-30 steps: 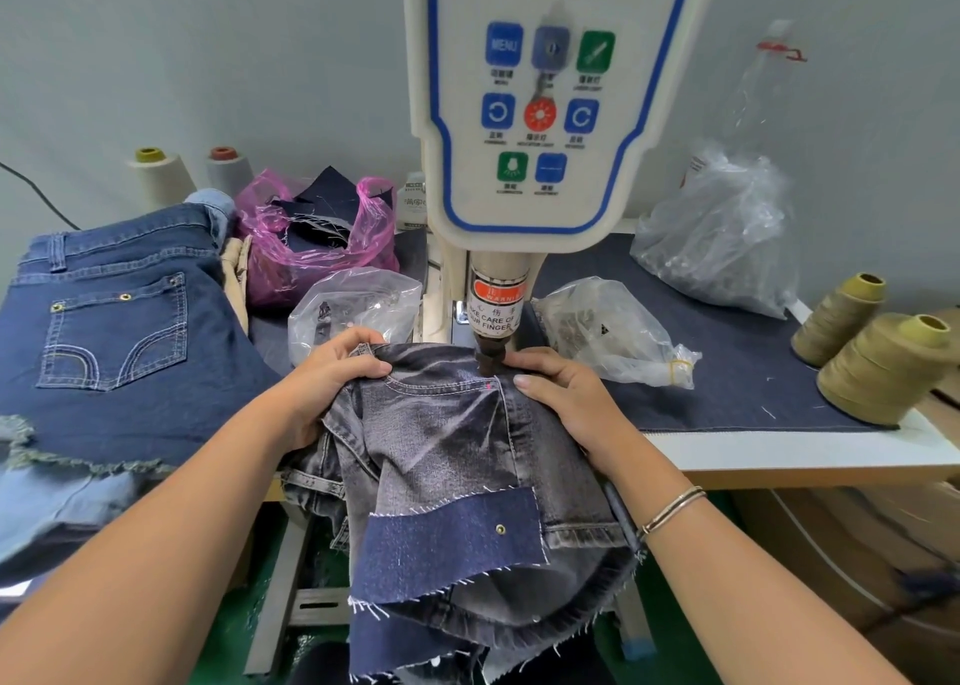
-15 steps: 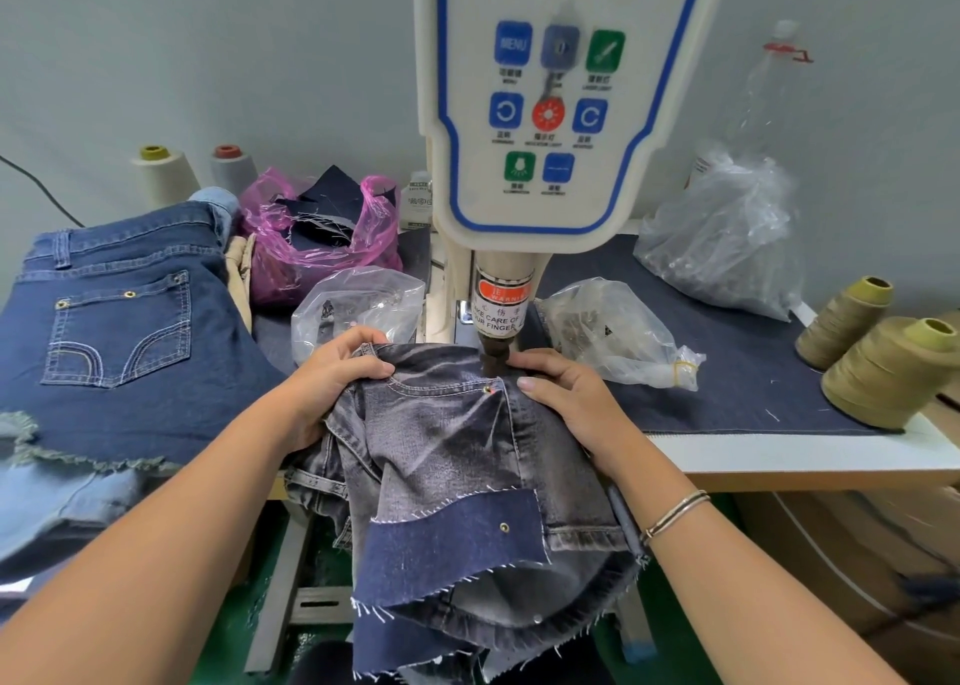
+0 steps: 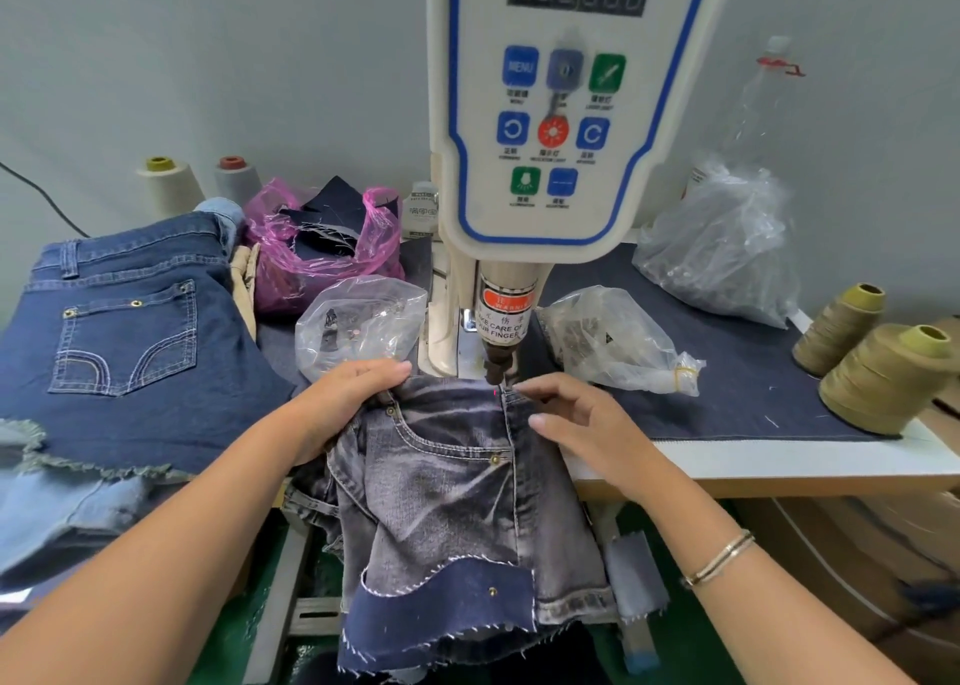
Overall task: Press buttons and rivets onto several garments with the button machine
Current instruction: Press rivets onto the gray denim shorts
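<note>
Grip first. Left hand (image 3: 347, 398) is curled over the top edge of the grey denim shorts (image 3: 457, 481), fingers bunching the waistband at approx. 9 o'clock from the press head (image 3: 496, 370) — clamped on fabric. Right hand (image 3: 576, 424) lies at approx. 3 o'clock from the head, fingers fairly straight and spread, tips resting on or just above the waistband near the fly seam; no pinch visible, so treat it as flat guiding contact.

Workpiece: shorts hang off the front edge of the table (image 3: 779, 458), waistband up under the head, hem and dark blue patch (image 3: 447, 611) dangling toward 6 o'clock. Brass rivets (image 3: 494, 459) already sit at the pocket corners. A small red dot (image 3: 496, 392) shows on the fabric directly below the head — likely the aiming light.

Procedure, judged from this layout:
- Slide waistband until the marked spot sits on the red dot; keep the layer flat w/ no fold beneath.
- Hold tension between both hands, 9 to 3 o'clock.
- Right fingertips are very close to the head. Warning label (image 3: 504, 315) reads "take care of your finger". Pull tips back before triggering.
- Keep hanging weight from dragging the fabric off target.

Surroundings: clear bag (image 3: 358, 320) of hardware at 10 o'clock, second clear bag (image 3: 618, 341) at 2 o'clock, blue denim shorts (image 3: 124, 341) stacked far left, thread cones (image 3: 883, 377) far right.
</note>
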